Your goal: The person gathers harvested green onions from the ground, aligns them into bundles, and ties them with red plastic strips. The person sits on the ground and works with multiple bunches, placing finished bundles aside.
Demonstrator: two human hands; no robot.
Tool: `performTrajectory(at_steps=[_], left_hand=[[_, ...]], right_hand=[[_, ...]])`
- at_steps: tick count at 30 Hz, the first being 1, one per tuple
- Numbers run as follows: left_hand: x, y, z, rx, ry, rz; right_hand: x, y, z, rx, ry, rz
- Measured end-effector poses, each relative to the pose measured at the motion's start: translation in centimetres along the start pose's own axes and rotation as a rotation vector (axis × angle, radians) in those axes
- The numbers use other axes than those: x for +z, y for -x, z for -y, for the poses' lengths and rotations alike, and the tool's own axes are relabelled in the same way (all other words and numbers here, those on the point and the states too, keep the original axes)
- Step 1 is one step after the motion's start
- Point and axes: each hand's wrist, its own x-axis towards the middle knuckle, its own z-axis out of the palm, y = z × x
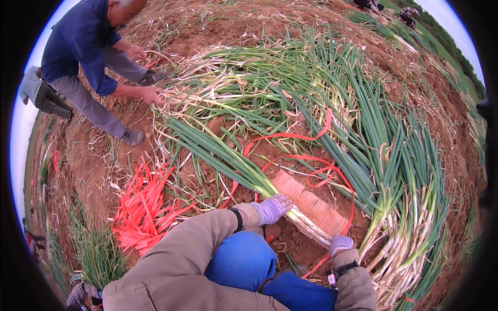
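A bundle of green onions [233, 163] lies diagonally before me, leaves toward the upper left and white stalks toward the lower right. My left hand [274, 208], in a pale purple glove, is closed around the stalks where green turns white. At the root end, my right hand [341, 245], gloved alike, touches the bundle; its fingers are partly hidden, so its hold is unclear. Beside the white stalks lies a flat, reddish-brown rough block [311, 202] on the soil. Red plastic ribbon [291, 135] loops around the block. More green onions [404, 233] lie to the right of my right hand.
A heap of red ribbon strips [144, 210] lies to the left. Loose green onions [272, 66] spread across the reddish soil ahead. A co-worker [85, 50] in a dark blue jacket bends at the upper left, hands near the pile's edge. Other people are farther off.
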Motion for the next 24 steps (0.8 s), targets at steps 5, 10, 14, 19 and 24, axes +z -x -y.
performTrajectory(at_steps=[5, 10, 14, 19, 24], left_hand=[[2.1, 0.6, 0.0, 0.074, -0.011, -0.125], [1.9, 0.3, 0.5, 0.09, 0.038, -0.046], [-2.0, -0.6, 0.0, 0.058, 0.036, 0.239], [-9.6, 2.4, -0.9, -0.054, 0.219, 0.093], [-20.7, 7.7, -2.4, -0.195, 0.407, -0.002]], right_hand=[[0.6, -0.4, 0.2, -0.028, 0.007, 0.031], [0.5, 0.2, 1.3, -0.148, -0.003, 0.006], [0.5, 2.2, 1.1, -0.071, -0.067, -0.003], [-1.4, 3.9, -0.6, -0.1, -0.057, -0.045], [-5.7, 6.3, -6.4, -0.102, -0.214, -0.129]])
